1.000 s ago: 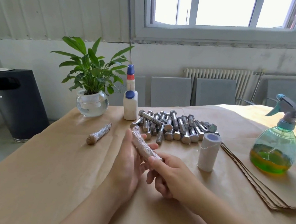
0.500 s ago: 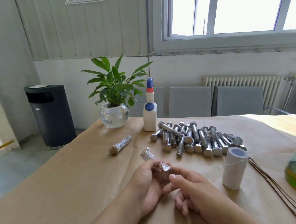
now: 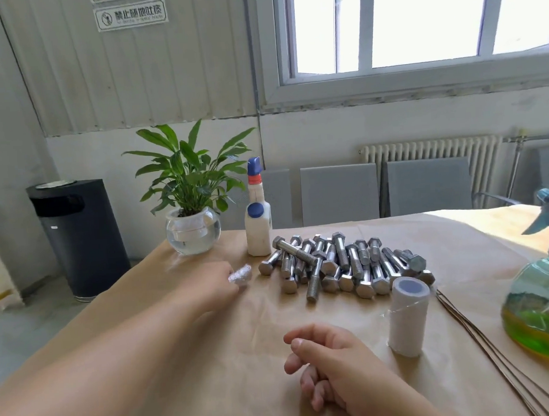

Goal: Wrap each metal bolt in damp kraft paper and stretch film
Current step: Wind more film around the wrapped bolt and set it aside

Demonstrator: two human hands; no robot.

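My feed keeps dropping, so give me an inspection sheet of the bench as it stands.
Surface: table covered in kraft paper.
Job's things: pile of bare bolts at the centre back; film roll upright in front of it; paper sheets stacked on the right, only their edges showing; spray bottle at the right edge.
Clutter: white bottle and potted plant at the back.
Hands: left hand reaches forward, holding a wrapped bolt; right hand rests loosely curled, holding nothing.
Cables: nothing seen.
Surroundings: black bin on the floor to the left, radiator under the window.
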